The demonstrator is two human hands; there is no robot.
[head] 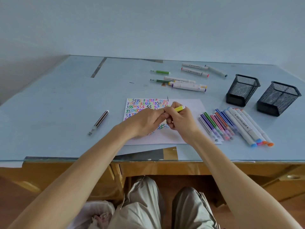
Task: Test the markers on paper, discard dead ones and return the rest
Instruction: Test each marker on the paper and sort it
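1. Left of centre: one brown marker [99, 122] lies alone on the blue table [49, 113], well apart from all other markers. Judgement: it may be a set-aside reject; the frame does not confirm this.
2. Centre: the paper [189, 104] carries rows of coloured zigzag test strokes across its upper left portion. The right portion and the lower edge remain blank.
3. Centre: the left hand [145, 121] is over the paper, fingers curled and pinched against the near end of the yellow marker [179, 108]. Whether it grips the cap or the barrel cannot be determined.
4. Centre: the right hand [179, 121] is closed around the yellow marker, whose far end projects toward the upper right. Judgement: a cap is being pulled off or pushed on.
5. Upper centre: two green pens [162, 72] and several white markers [188, 86] lie loosely scattered beyond the paper.
6. Right of the paper: a neat row of markers [231, 126] lies side by side, its near ends overlapping the sheet's lower right corner.
7. Far right: two black mesh holders [242, 90] stand on the table; no markers show above their rims.
8. Progress, as a judgement: many strokes indicate testing is well advanced. Nothing has been returned to the holders; sorting and return remain.
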